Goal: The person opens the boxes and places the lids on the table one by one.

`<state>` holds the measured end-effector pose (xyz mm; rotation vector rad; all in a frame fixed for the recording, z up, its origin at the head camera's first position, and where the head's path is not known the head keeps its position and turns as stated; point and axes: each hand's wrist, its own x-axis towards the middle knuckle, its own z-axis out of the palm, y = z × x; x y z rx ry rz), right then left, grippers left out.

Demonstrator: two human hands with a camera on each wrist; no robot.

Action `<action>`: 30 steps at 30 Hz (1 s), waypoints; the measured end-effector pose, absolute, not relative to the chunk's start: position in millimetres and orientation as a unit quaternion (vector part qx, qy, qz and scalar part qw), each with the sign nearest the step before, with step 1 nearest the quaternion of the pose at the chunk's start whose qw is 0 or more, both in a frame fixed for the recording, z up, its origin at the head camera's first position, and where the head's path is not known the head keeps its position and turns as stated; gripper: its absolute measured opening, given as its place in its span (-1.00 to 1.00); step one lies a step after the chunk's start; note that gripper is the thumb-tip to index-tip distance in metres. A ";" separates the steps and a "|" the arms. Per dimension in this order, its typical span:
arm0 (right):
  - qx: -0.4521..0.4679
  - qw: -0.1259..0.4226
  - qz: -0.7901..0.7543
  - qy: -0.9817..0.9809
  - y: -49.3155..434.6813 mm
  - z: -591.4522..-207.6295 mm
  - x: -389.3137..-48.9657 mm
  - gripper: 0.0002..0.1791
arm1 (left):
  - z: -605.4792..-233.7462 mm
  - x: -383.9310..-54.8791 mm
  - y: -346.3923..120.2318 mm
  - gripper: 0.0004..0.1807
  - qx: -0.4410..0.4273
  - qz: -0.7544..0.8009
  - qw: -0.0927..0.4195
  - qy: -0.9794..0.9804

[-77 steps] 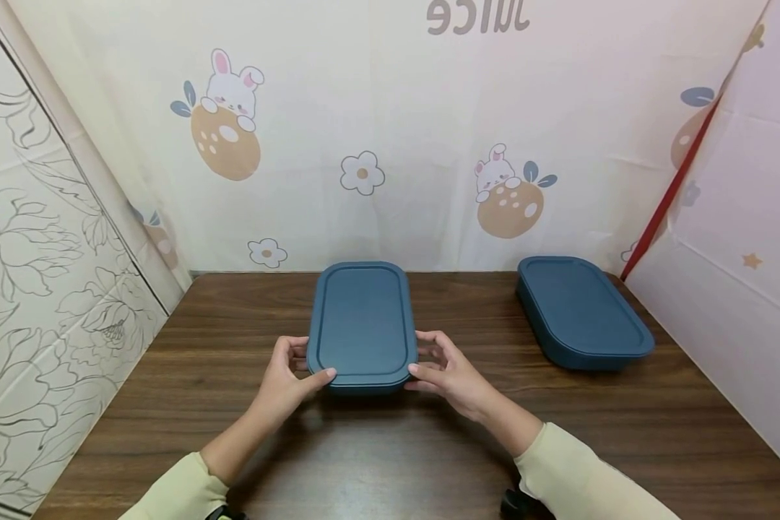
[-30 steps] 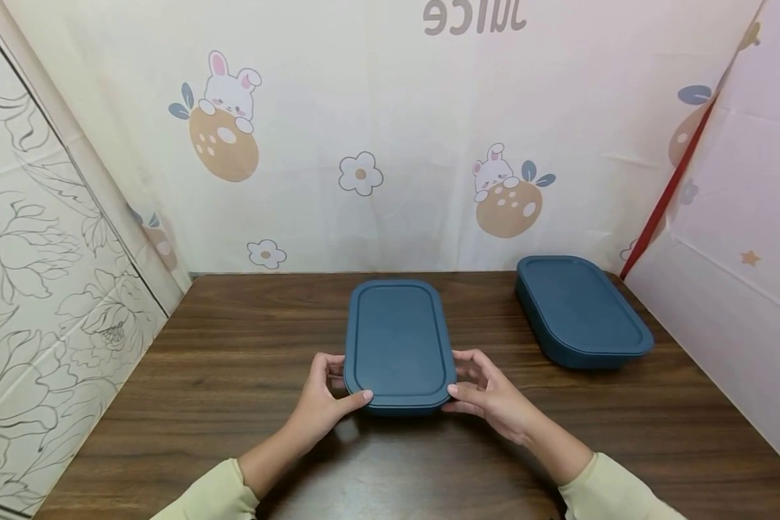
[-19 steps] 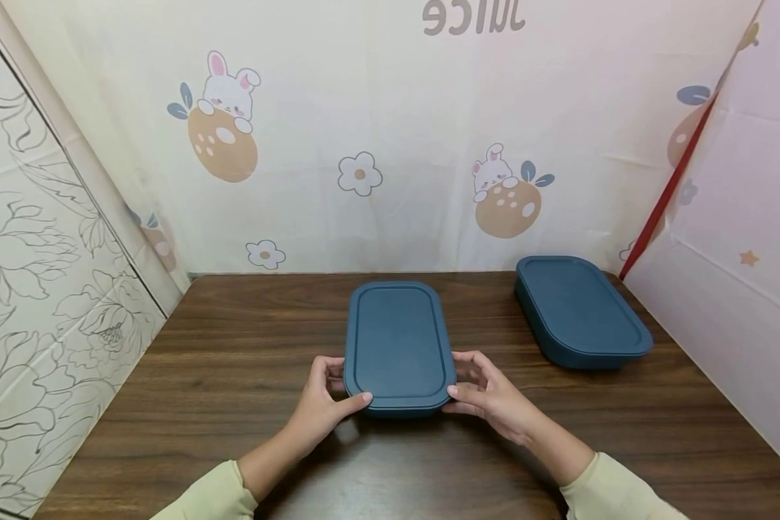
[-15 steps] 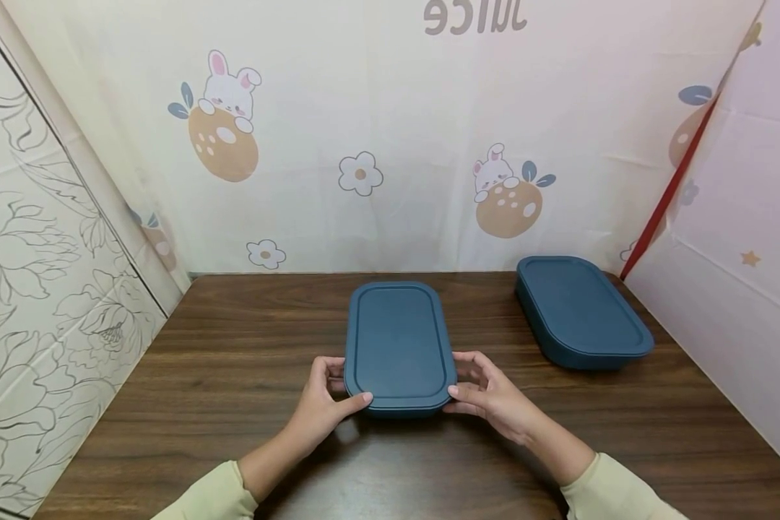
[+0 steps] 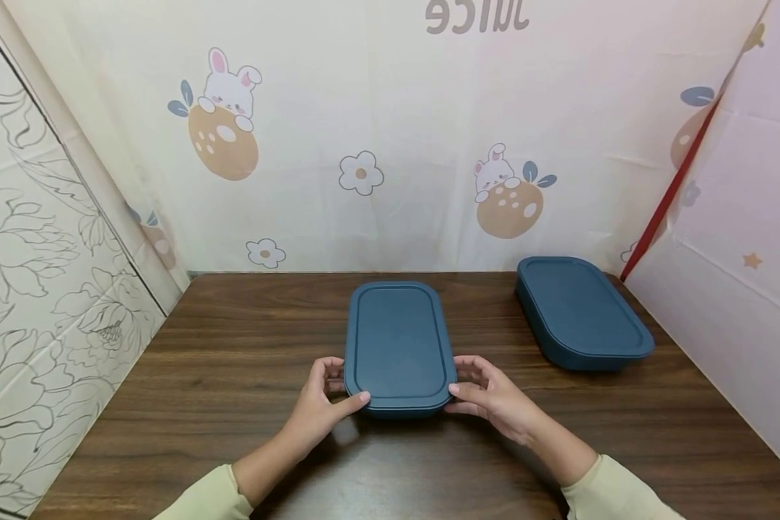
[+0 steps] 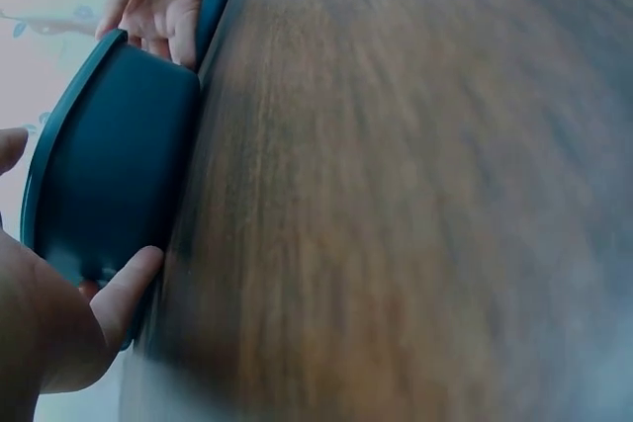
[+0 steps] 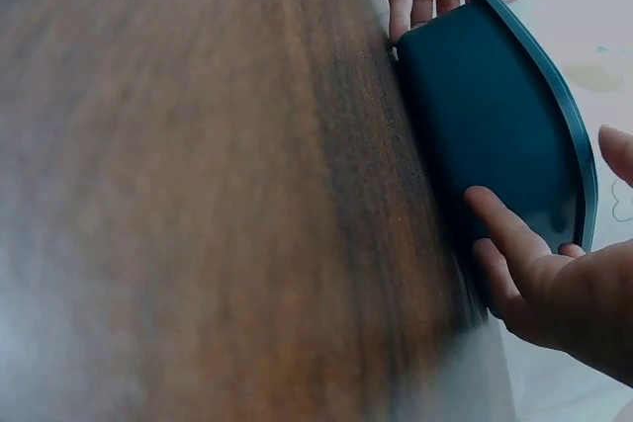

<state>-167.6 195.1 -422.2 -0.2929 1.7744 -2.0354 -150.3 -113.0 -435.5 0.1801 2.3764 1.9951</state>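
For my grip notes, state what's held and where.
The left blue box, by its near corners: left hand at one, right hand at the other.

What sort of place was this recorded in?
Probably an indoor corner screened off for tabletop recording: a dark brown wood-grain table, a creased off-white cloth backdrop printed with cartoon rabbits behind it, and a white side panel with dark line-drawn flowers.

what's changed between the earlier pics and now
The held blue box has moved right and nearer the person, and the left hand and right hand moved with it. Both hands gripped it then and grip it now; neither let go. The other blue box stayed put.
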 end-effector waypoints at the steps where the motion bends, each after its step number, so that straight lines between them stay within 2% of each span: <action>1: -0.104 0.209 -0.733 0.639 195.1 -422.0 -167.4 -0.30 | -434.9 -150.1 -114.0 -0.34 0.060 0.646 0.019 0.761; 16: -0.110 0.164 -0.682 0.704 203.1 -414.9 -164.4 -0.29 | -423.8 -152.4 -126.3 -0.40 0.094 0.641 0.041 0.761; 21: -0.115 0.135 -0.633 0.753 204.0 -408.7 -161.4 -0.29 | -417.5 -151.5 -128.1 -0.44 0.112 0.628 0.016 0.770; 30: -0.163 0.057 -0.544 0.821 207.5 -398.5 -157.1 -0.34 | -405.6 -153.1 -133.2 -0.42 0.184 0.512 -0.070 0.836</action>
